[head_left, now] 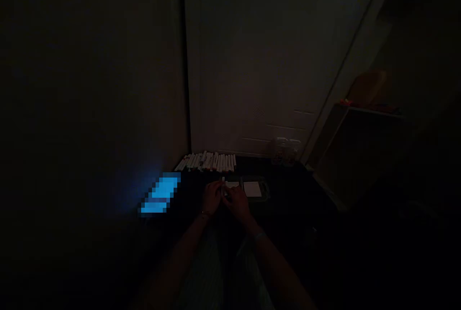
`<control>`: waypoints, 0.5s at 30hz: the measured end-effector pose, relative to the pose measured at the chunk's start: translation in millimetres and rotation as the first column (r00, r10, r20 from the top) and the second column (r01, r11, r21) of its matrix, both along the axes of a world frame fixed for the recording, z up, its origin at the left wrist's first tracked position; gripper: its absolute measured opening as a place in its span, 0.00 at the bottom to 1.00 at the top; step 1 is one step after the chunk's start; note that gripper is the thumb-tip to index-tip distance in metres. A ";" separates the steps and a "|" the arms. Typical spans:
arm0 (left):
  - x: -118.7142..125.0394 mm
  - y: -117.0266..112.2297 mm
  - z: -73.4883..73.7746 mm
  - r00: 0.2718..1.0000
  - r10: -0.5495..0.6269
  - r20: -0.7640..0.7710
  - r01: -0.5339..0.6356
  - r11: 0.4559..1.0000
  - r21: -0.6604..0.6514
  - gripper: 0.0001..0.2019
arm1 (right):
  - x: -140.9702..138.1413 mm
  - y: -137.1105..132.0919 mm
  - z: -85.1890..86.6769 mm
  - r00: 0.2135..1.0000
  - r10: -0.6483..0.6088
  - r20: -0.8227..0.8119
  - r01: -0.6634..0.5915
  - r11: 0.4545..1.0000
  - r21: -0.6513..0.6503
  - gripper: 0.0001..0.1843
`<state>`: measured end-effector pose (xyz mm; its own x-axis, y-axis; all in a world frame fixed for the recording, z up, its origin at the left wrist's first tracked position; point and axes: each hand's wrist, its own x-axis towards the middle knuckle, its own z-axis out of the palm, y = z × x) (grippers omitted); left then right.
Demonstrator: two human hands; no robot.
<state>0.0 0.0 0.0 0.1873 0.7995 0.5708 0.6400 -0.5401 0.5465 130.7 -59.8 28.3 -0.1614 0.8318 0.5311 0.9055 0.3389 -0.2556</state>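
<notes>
In the dim light, a flat clear plastic case (265,190) lies on the dark table in front of me. Two white card-like rectangles show in it, the right one (252,189) in full and the left one (231,184) partly covered by my fingers. My left hand (212,198) grips the case's left end, fingers bent. Across the left half lies my right hand (236,202), its fingers closed at the same end and close to the left fingertips. A small white piece (223,179) sticks up by the left fingertips; its kind is unclear.
A row of white markers (211,161) lies along the table's back left. Two clear plastic packs (286,151) stand against the back wall at right. A glowing blue screen (160,196), pixelated, is at left. A cabinet (345,151) stands to the right.
</notes>
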 end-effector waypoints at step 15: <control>3.5 -2.4 6.4 0.974 0.019 -0.226 -0.049 0.990 -0.129 0.19 | 0.9 -1.0 -2.5 1.000 -0.017 0.002 0.017 1.000 0.003 0.19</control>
